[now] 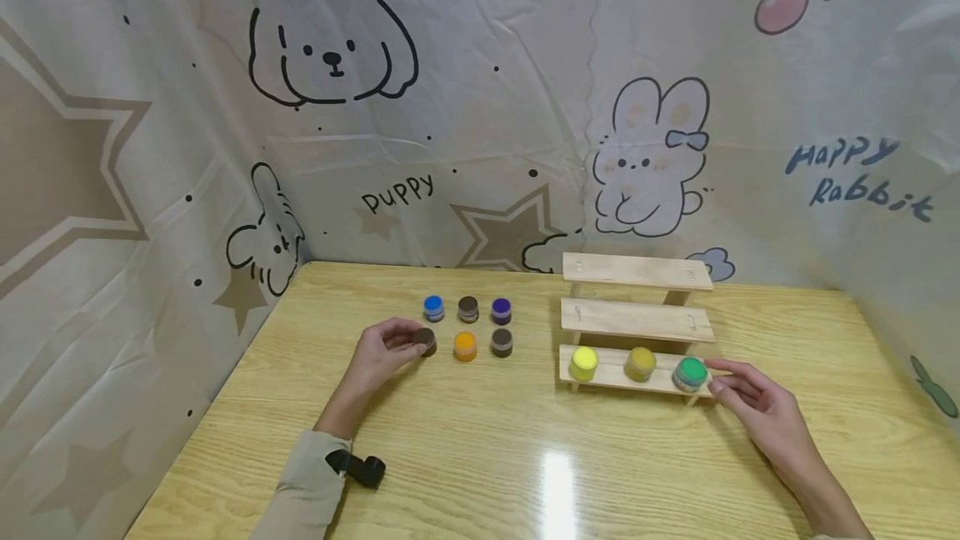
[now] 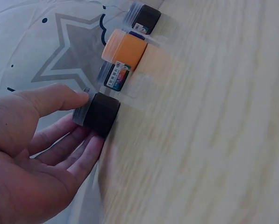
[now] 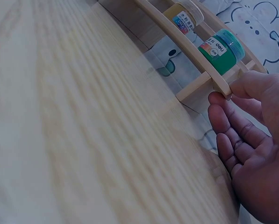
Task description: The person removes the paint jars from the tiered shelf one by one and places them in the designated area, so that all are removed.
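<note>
In the head view my left hand point(image 1: 384, 353) pinches a dark paint jar point(image 1: 425, 342) at the front left of a small group on the table. The left wrist view shows its thumb at the clear lid and fingers curled beneath the black jar point(image 2: 102, 114). My right hand point(image 1: 765, 417) grips the right end of the lowest board of a wooden stepped rack point(image 1: 637, 320), thumb and forefinger about its corner point(image 3: 223, 88). On that board stand a yellow jar point(image 1: 583, 363), an ochre jar point(image 1: 641, 364) and a green jar point(image 1: 690, 374), the green one nearest this hand.
Beside the held jar stand an orange jar point(image 1: 465, 346) and a dark grey jar point(image 1: 502, 342). Behind them are a blue jar point(image 1: 433, 308), a brown jar point(image 1: 468, 309) and a purple jar point(image 1: 501, 311). A printed curtain point(image 1: 480, 107) hangs along the table's back and sides.
</note>
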A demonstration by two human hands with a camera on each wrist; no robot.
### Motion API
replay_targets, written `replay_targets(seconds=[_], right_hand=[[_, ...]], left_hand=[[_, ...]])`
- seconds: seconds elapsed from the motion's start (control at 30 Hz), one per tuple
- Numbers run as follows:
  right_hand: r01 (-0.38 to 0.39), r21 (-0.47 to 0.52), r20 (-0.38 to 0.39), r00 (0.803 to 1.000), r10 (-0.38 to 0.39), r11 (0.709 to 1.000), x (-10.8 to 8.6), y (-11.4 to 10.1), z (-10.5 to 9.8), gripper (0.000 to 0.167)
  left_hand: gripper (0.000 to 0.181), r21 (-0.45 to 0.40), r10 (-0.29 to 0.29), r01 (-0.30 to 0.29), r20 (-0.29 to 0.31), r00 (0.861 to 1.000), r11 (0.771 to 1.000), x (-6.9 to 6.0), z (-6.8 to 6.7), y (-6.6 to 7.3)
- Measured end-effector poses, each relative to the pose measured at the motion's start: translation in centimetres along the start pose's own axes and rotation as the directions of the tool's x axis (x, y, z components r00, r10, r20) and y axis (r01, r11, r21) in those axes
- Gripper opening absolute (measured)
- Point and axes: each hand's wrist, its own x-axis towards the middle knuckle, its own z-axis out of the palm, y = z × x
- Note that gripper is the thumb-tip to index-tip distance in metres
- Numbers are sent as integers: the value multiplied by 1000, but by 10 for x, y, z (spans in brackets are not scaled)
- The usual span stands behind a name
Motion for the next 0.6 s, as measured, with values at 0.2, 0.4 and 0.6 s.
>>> replay_targets(seconds=[0.2,0.4,0.6], right_hand=[[-21,11,2,1000,21,1000,-1,0,-1,40],[-22,14,7,1000,22,1000,-3,2,2,41],[4,16,-9,1000,-4,1000,0,3,0,39]], left_hand=[[35,11,-7,7,40,999,1000,-1,-2,3],[39,57,35,-39,57,998,998,-6,-6,10],[38,53,152,-151,-4,988,987,-7,2,24]])
